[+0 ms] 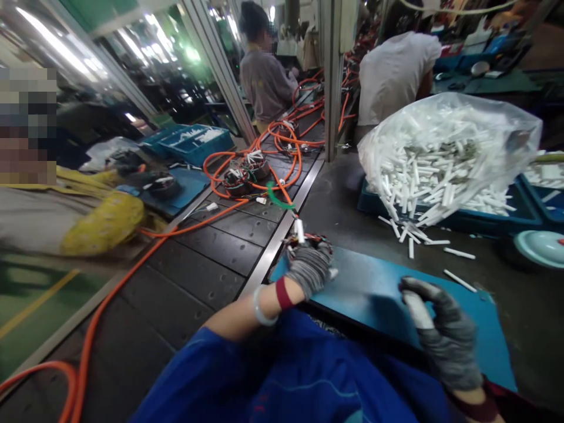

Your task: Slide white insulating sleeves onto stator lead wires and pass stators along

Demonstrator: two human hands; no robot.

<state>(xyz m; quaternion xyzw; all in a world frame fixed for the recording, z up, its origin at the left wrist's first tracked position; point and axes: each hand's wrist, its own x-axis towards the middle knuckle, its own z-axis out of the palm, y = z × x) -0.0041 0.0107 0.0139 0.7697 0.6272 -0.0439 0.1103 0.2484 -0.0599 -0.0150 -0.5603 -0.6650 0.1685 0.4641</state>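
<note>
Grey bench (pixel 335 200) carries a blue board (pixel 374 294) and, seemingly, white tubes (pixel 409 238).

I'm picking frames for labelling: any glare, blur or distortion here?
Head view: wide-angle bending tilts the metal post and conveyor; ceiling lights blow out top left; the plastic bag shines; left hand on the wire bundle and right hand with a white tube look fairly sharp; frame edges smear.
</note>
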